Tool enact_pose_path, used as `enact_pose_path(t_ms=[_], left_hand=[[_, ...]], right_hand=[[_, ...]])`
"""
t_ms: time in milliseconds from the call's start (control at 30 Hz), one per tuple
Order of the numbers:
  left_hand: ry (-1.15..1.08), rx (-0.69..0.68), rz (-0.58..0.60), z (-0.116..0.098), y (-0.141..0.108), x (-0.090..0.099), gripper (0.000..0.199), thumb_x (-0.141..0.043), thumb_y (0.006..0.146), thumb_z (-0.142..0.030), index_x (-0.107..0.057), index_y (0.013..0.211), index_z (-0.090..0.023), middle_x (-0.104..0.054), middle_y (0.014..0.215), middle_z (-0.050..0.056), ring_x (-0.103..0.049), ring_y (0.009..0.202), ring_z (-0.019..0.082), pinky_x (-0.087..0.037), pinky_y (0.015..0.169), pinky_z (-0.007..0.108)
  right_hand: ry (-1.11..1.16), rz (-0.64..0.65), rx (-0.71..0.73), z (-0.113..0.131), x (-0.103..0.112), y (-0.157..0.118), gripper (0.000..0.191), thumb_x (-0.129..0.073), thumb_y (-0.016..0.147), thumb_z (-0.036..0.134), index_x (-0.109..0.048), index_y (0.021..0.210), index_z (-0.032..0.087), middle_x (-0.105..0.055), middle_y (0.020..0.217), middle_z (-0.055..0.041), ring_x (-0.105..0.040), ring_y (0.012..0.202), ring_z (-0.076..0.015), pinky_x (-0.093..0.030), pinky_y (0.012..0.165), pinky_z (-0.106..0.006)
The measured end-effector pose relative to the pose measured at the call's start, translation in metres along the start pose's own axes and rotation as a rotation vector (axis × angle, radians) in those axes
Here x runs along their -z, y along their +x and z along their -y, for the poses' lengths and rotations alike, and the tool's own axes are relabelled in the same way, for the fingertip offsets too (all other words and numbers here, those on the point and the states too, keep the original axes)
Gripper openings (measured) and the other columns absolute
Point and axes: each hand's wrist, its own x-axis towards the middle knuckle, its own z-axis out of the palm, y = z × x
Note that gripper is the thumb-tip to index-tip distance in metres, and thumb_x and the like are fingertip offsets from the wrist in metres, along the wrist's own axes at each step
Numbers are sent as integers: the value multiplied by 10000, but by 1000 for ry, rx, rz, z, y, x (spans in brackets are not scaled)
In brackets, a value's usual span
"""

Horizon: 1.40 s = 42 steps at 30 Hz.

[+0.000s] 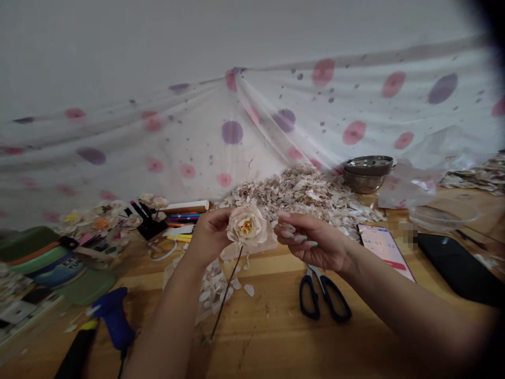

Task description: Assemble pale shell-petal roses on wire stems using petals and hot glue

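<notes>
A cream flower (248, 227) with a yellow-orange centre faces the camera, its thin dark stem (226, 295) slanting down to the left. My left hand (211, 234) is closed on it at its left edge; the fingertips are hidden behind the petals. Just right of the bloom, my right hand (310, 237) has its fingers curled together with the palm partly up. Whether a small petal sits between thumb and fingertips cannot be made out. Loose petals (213, 287) lie in a clear tray below the flower.
Scissors (323, 295) lie below my right hand, beside a lit phone (384, 250) and a black phone (460, 266). A petal heap (300, 189) and metal bowls (366, 171) stand behind. On the left are a blue glue gun (114, 318), a green container (59, 266) and finished flowers (100, 223).
</notes>
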Motion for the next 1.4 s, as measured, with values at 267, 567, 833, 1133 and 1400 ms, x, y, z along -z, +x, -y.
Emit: enact_pose_path(t_ms=[267,567,833,1133,1400], left_hand=[[-37,-10,-13,0,-2,2,289,-886,462,-301,-765,705,-199,-734,674,35,-662,626,189,-546,631,301],[-87,-69,52,-16,-5,-10,200,-841,565,-369,-739,614,-204,-719,657,28,-633,570,145,-500,515,227],[-68,-180,203,-19,-15,-20,179,-804,657,-272,-661,583,-194,-692,662,25,-637,645,169,-506,622,283],[-23,-235,216,-17,-17,-27,194,-790,682,-296,-652,592,-192,-691,708,14,-629,647,143,-506,640,264],[-6,-200,166,-16,-16,-27,199,-802,657,-274,-644,568,-192,-696,690,24,-623,625,151,-504,603,268]], right_hand=[[-213,-51,203,1,3,-5,323,-869,535,135,-728,824,168,-701,766,26,-626,695,-56,-488,694,-147],[-705,-237,573,5,-11,-21,84,-816,668,293,-745,709,275,-674,914,11,-591,845,-120,-445,765,-260],[-819,-325,669,-1,-24,-32,41,-740,765,353,-765,758,322,-675,882,-11,-593,851,-162,-469,793,-304],[-650,-235,483,-15,-41,-34,147,-677,815,340,-765,716,274,-691,821,-20,-615,833,-165,-481,820,-305],[-601,-258,456,-17,-39,-33,148,-707,786,381,-771,819,253,-725,855,-23,-632,853,-165,-472,793,-295]])
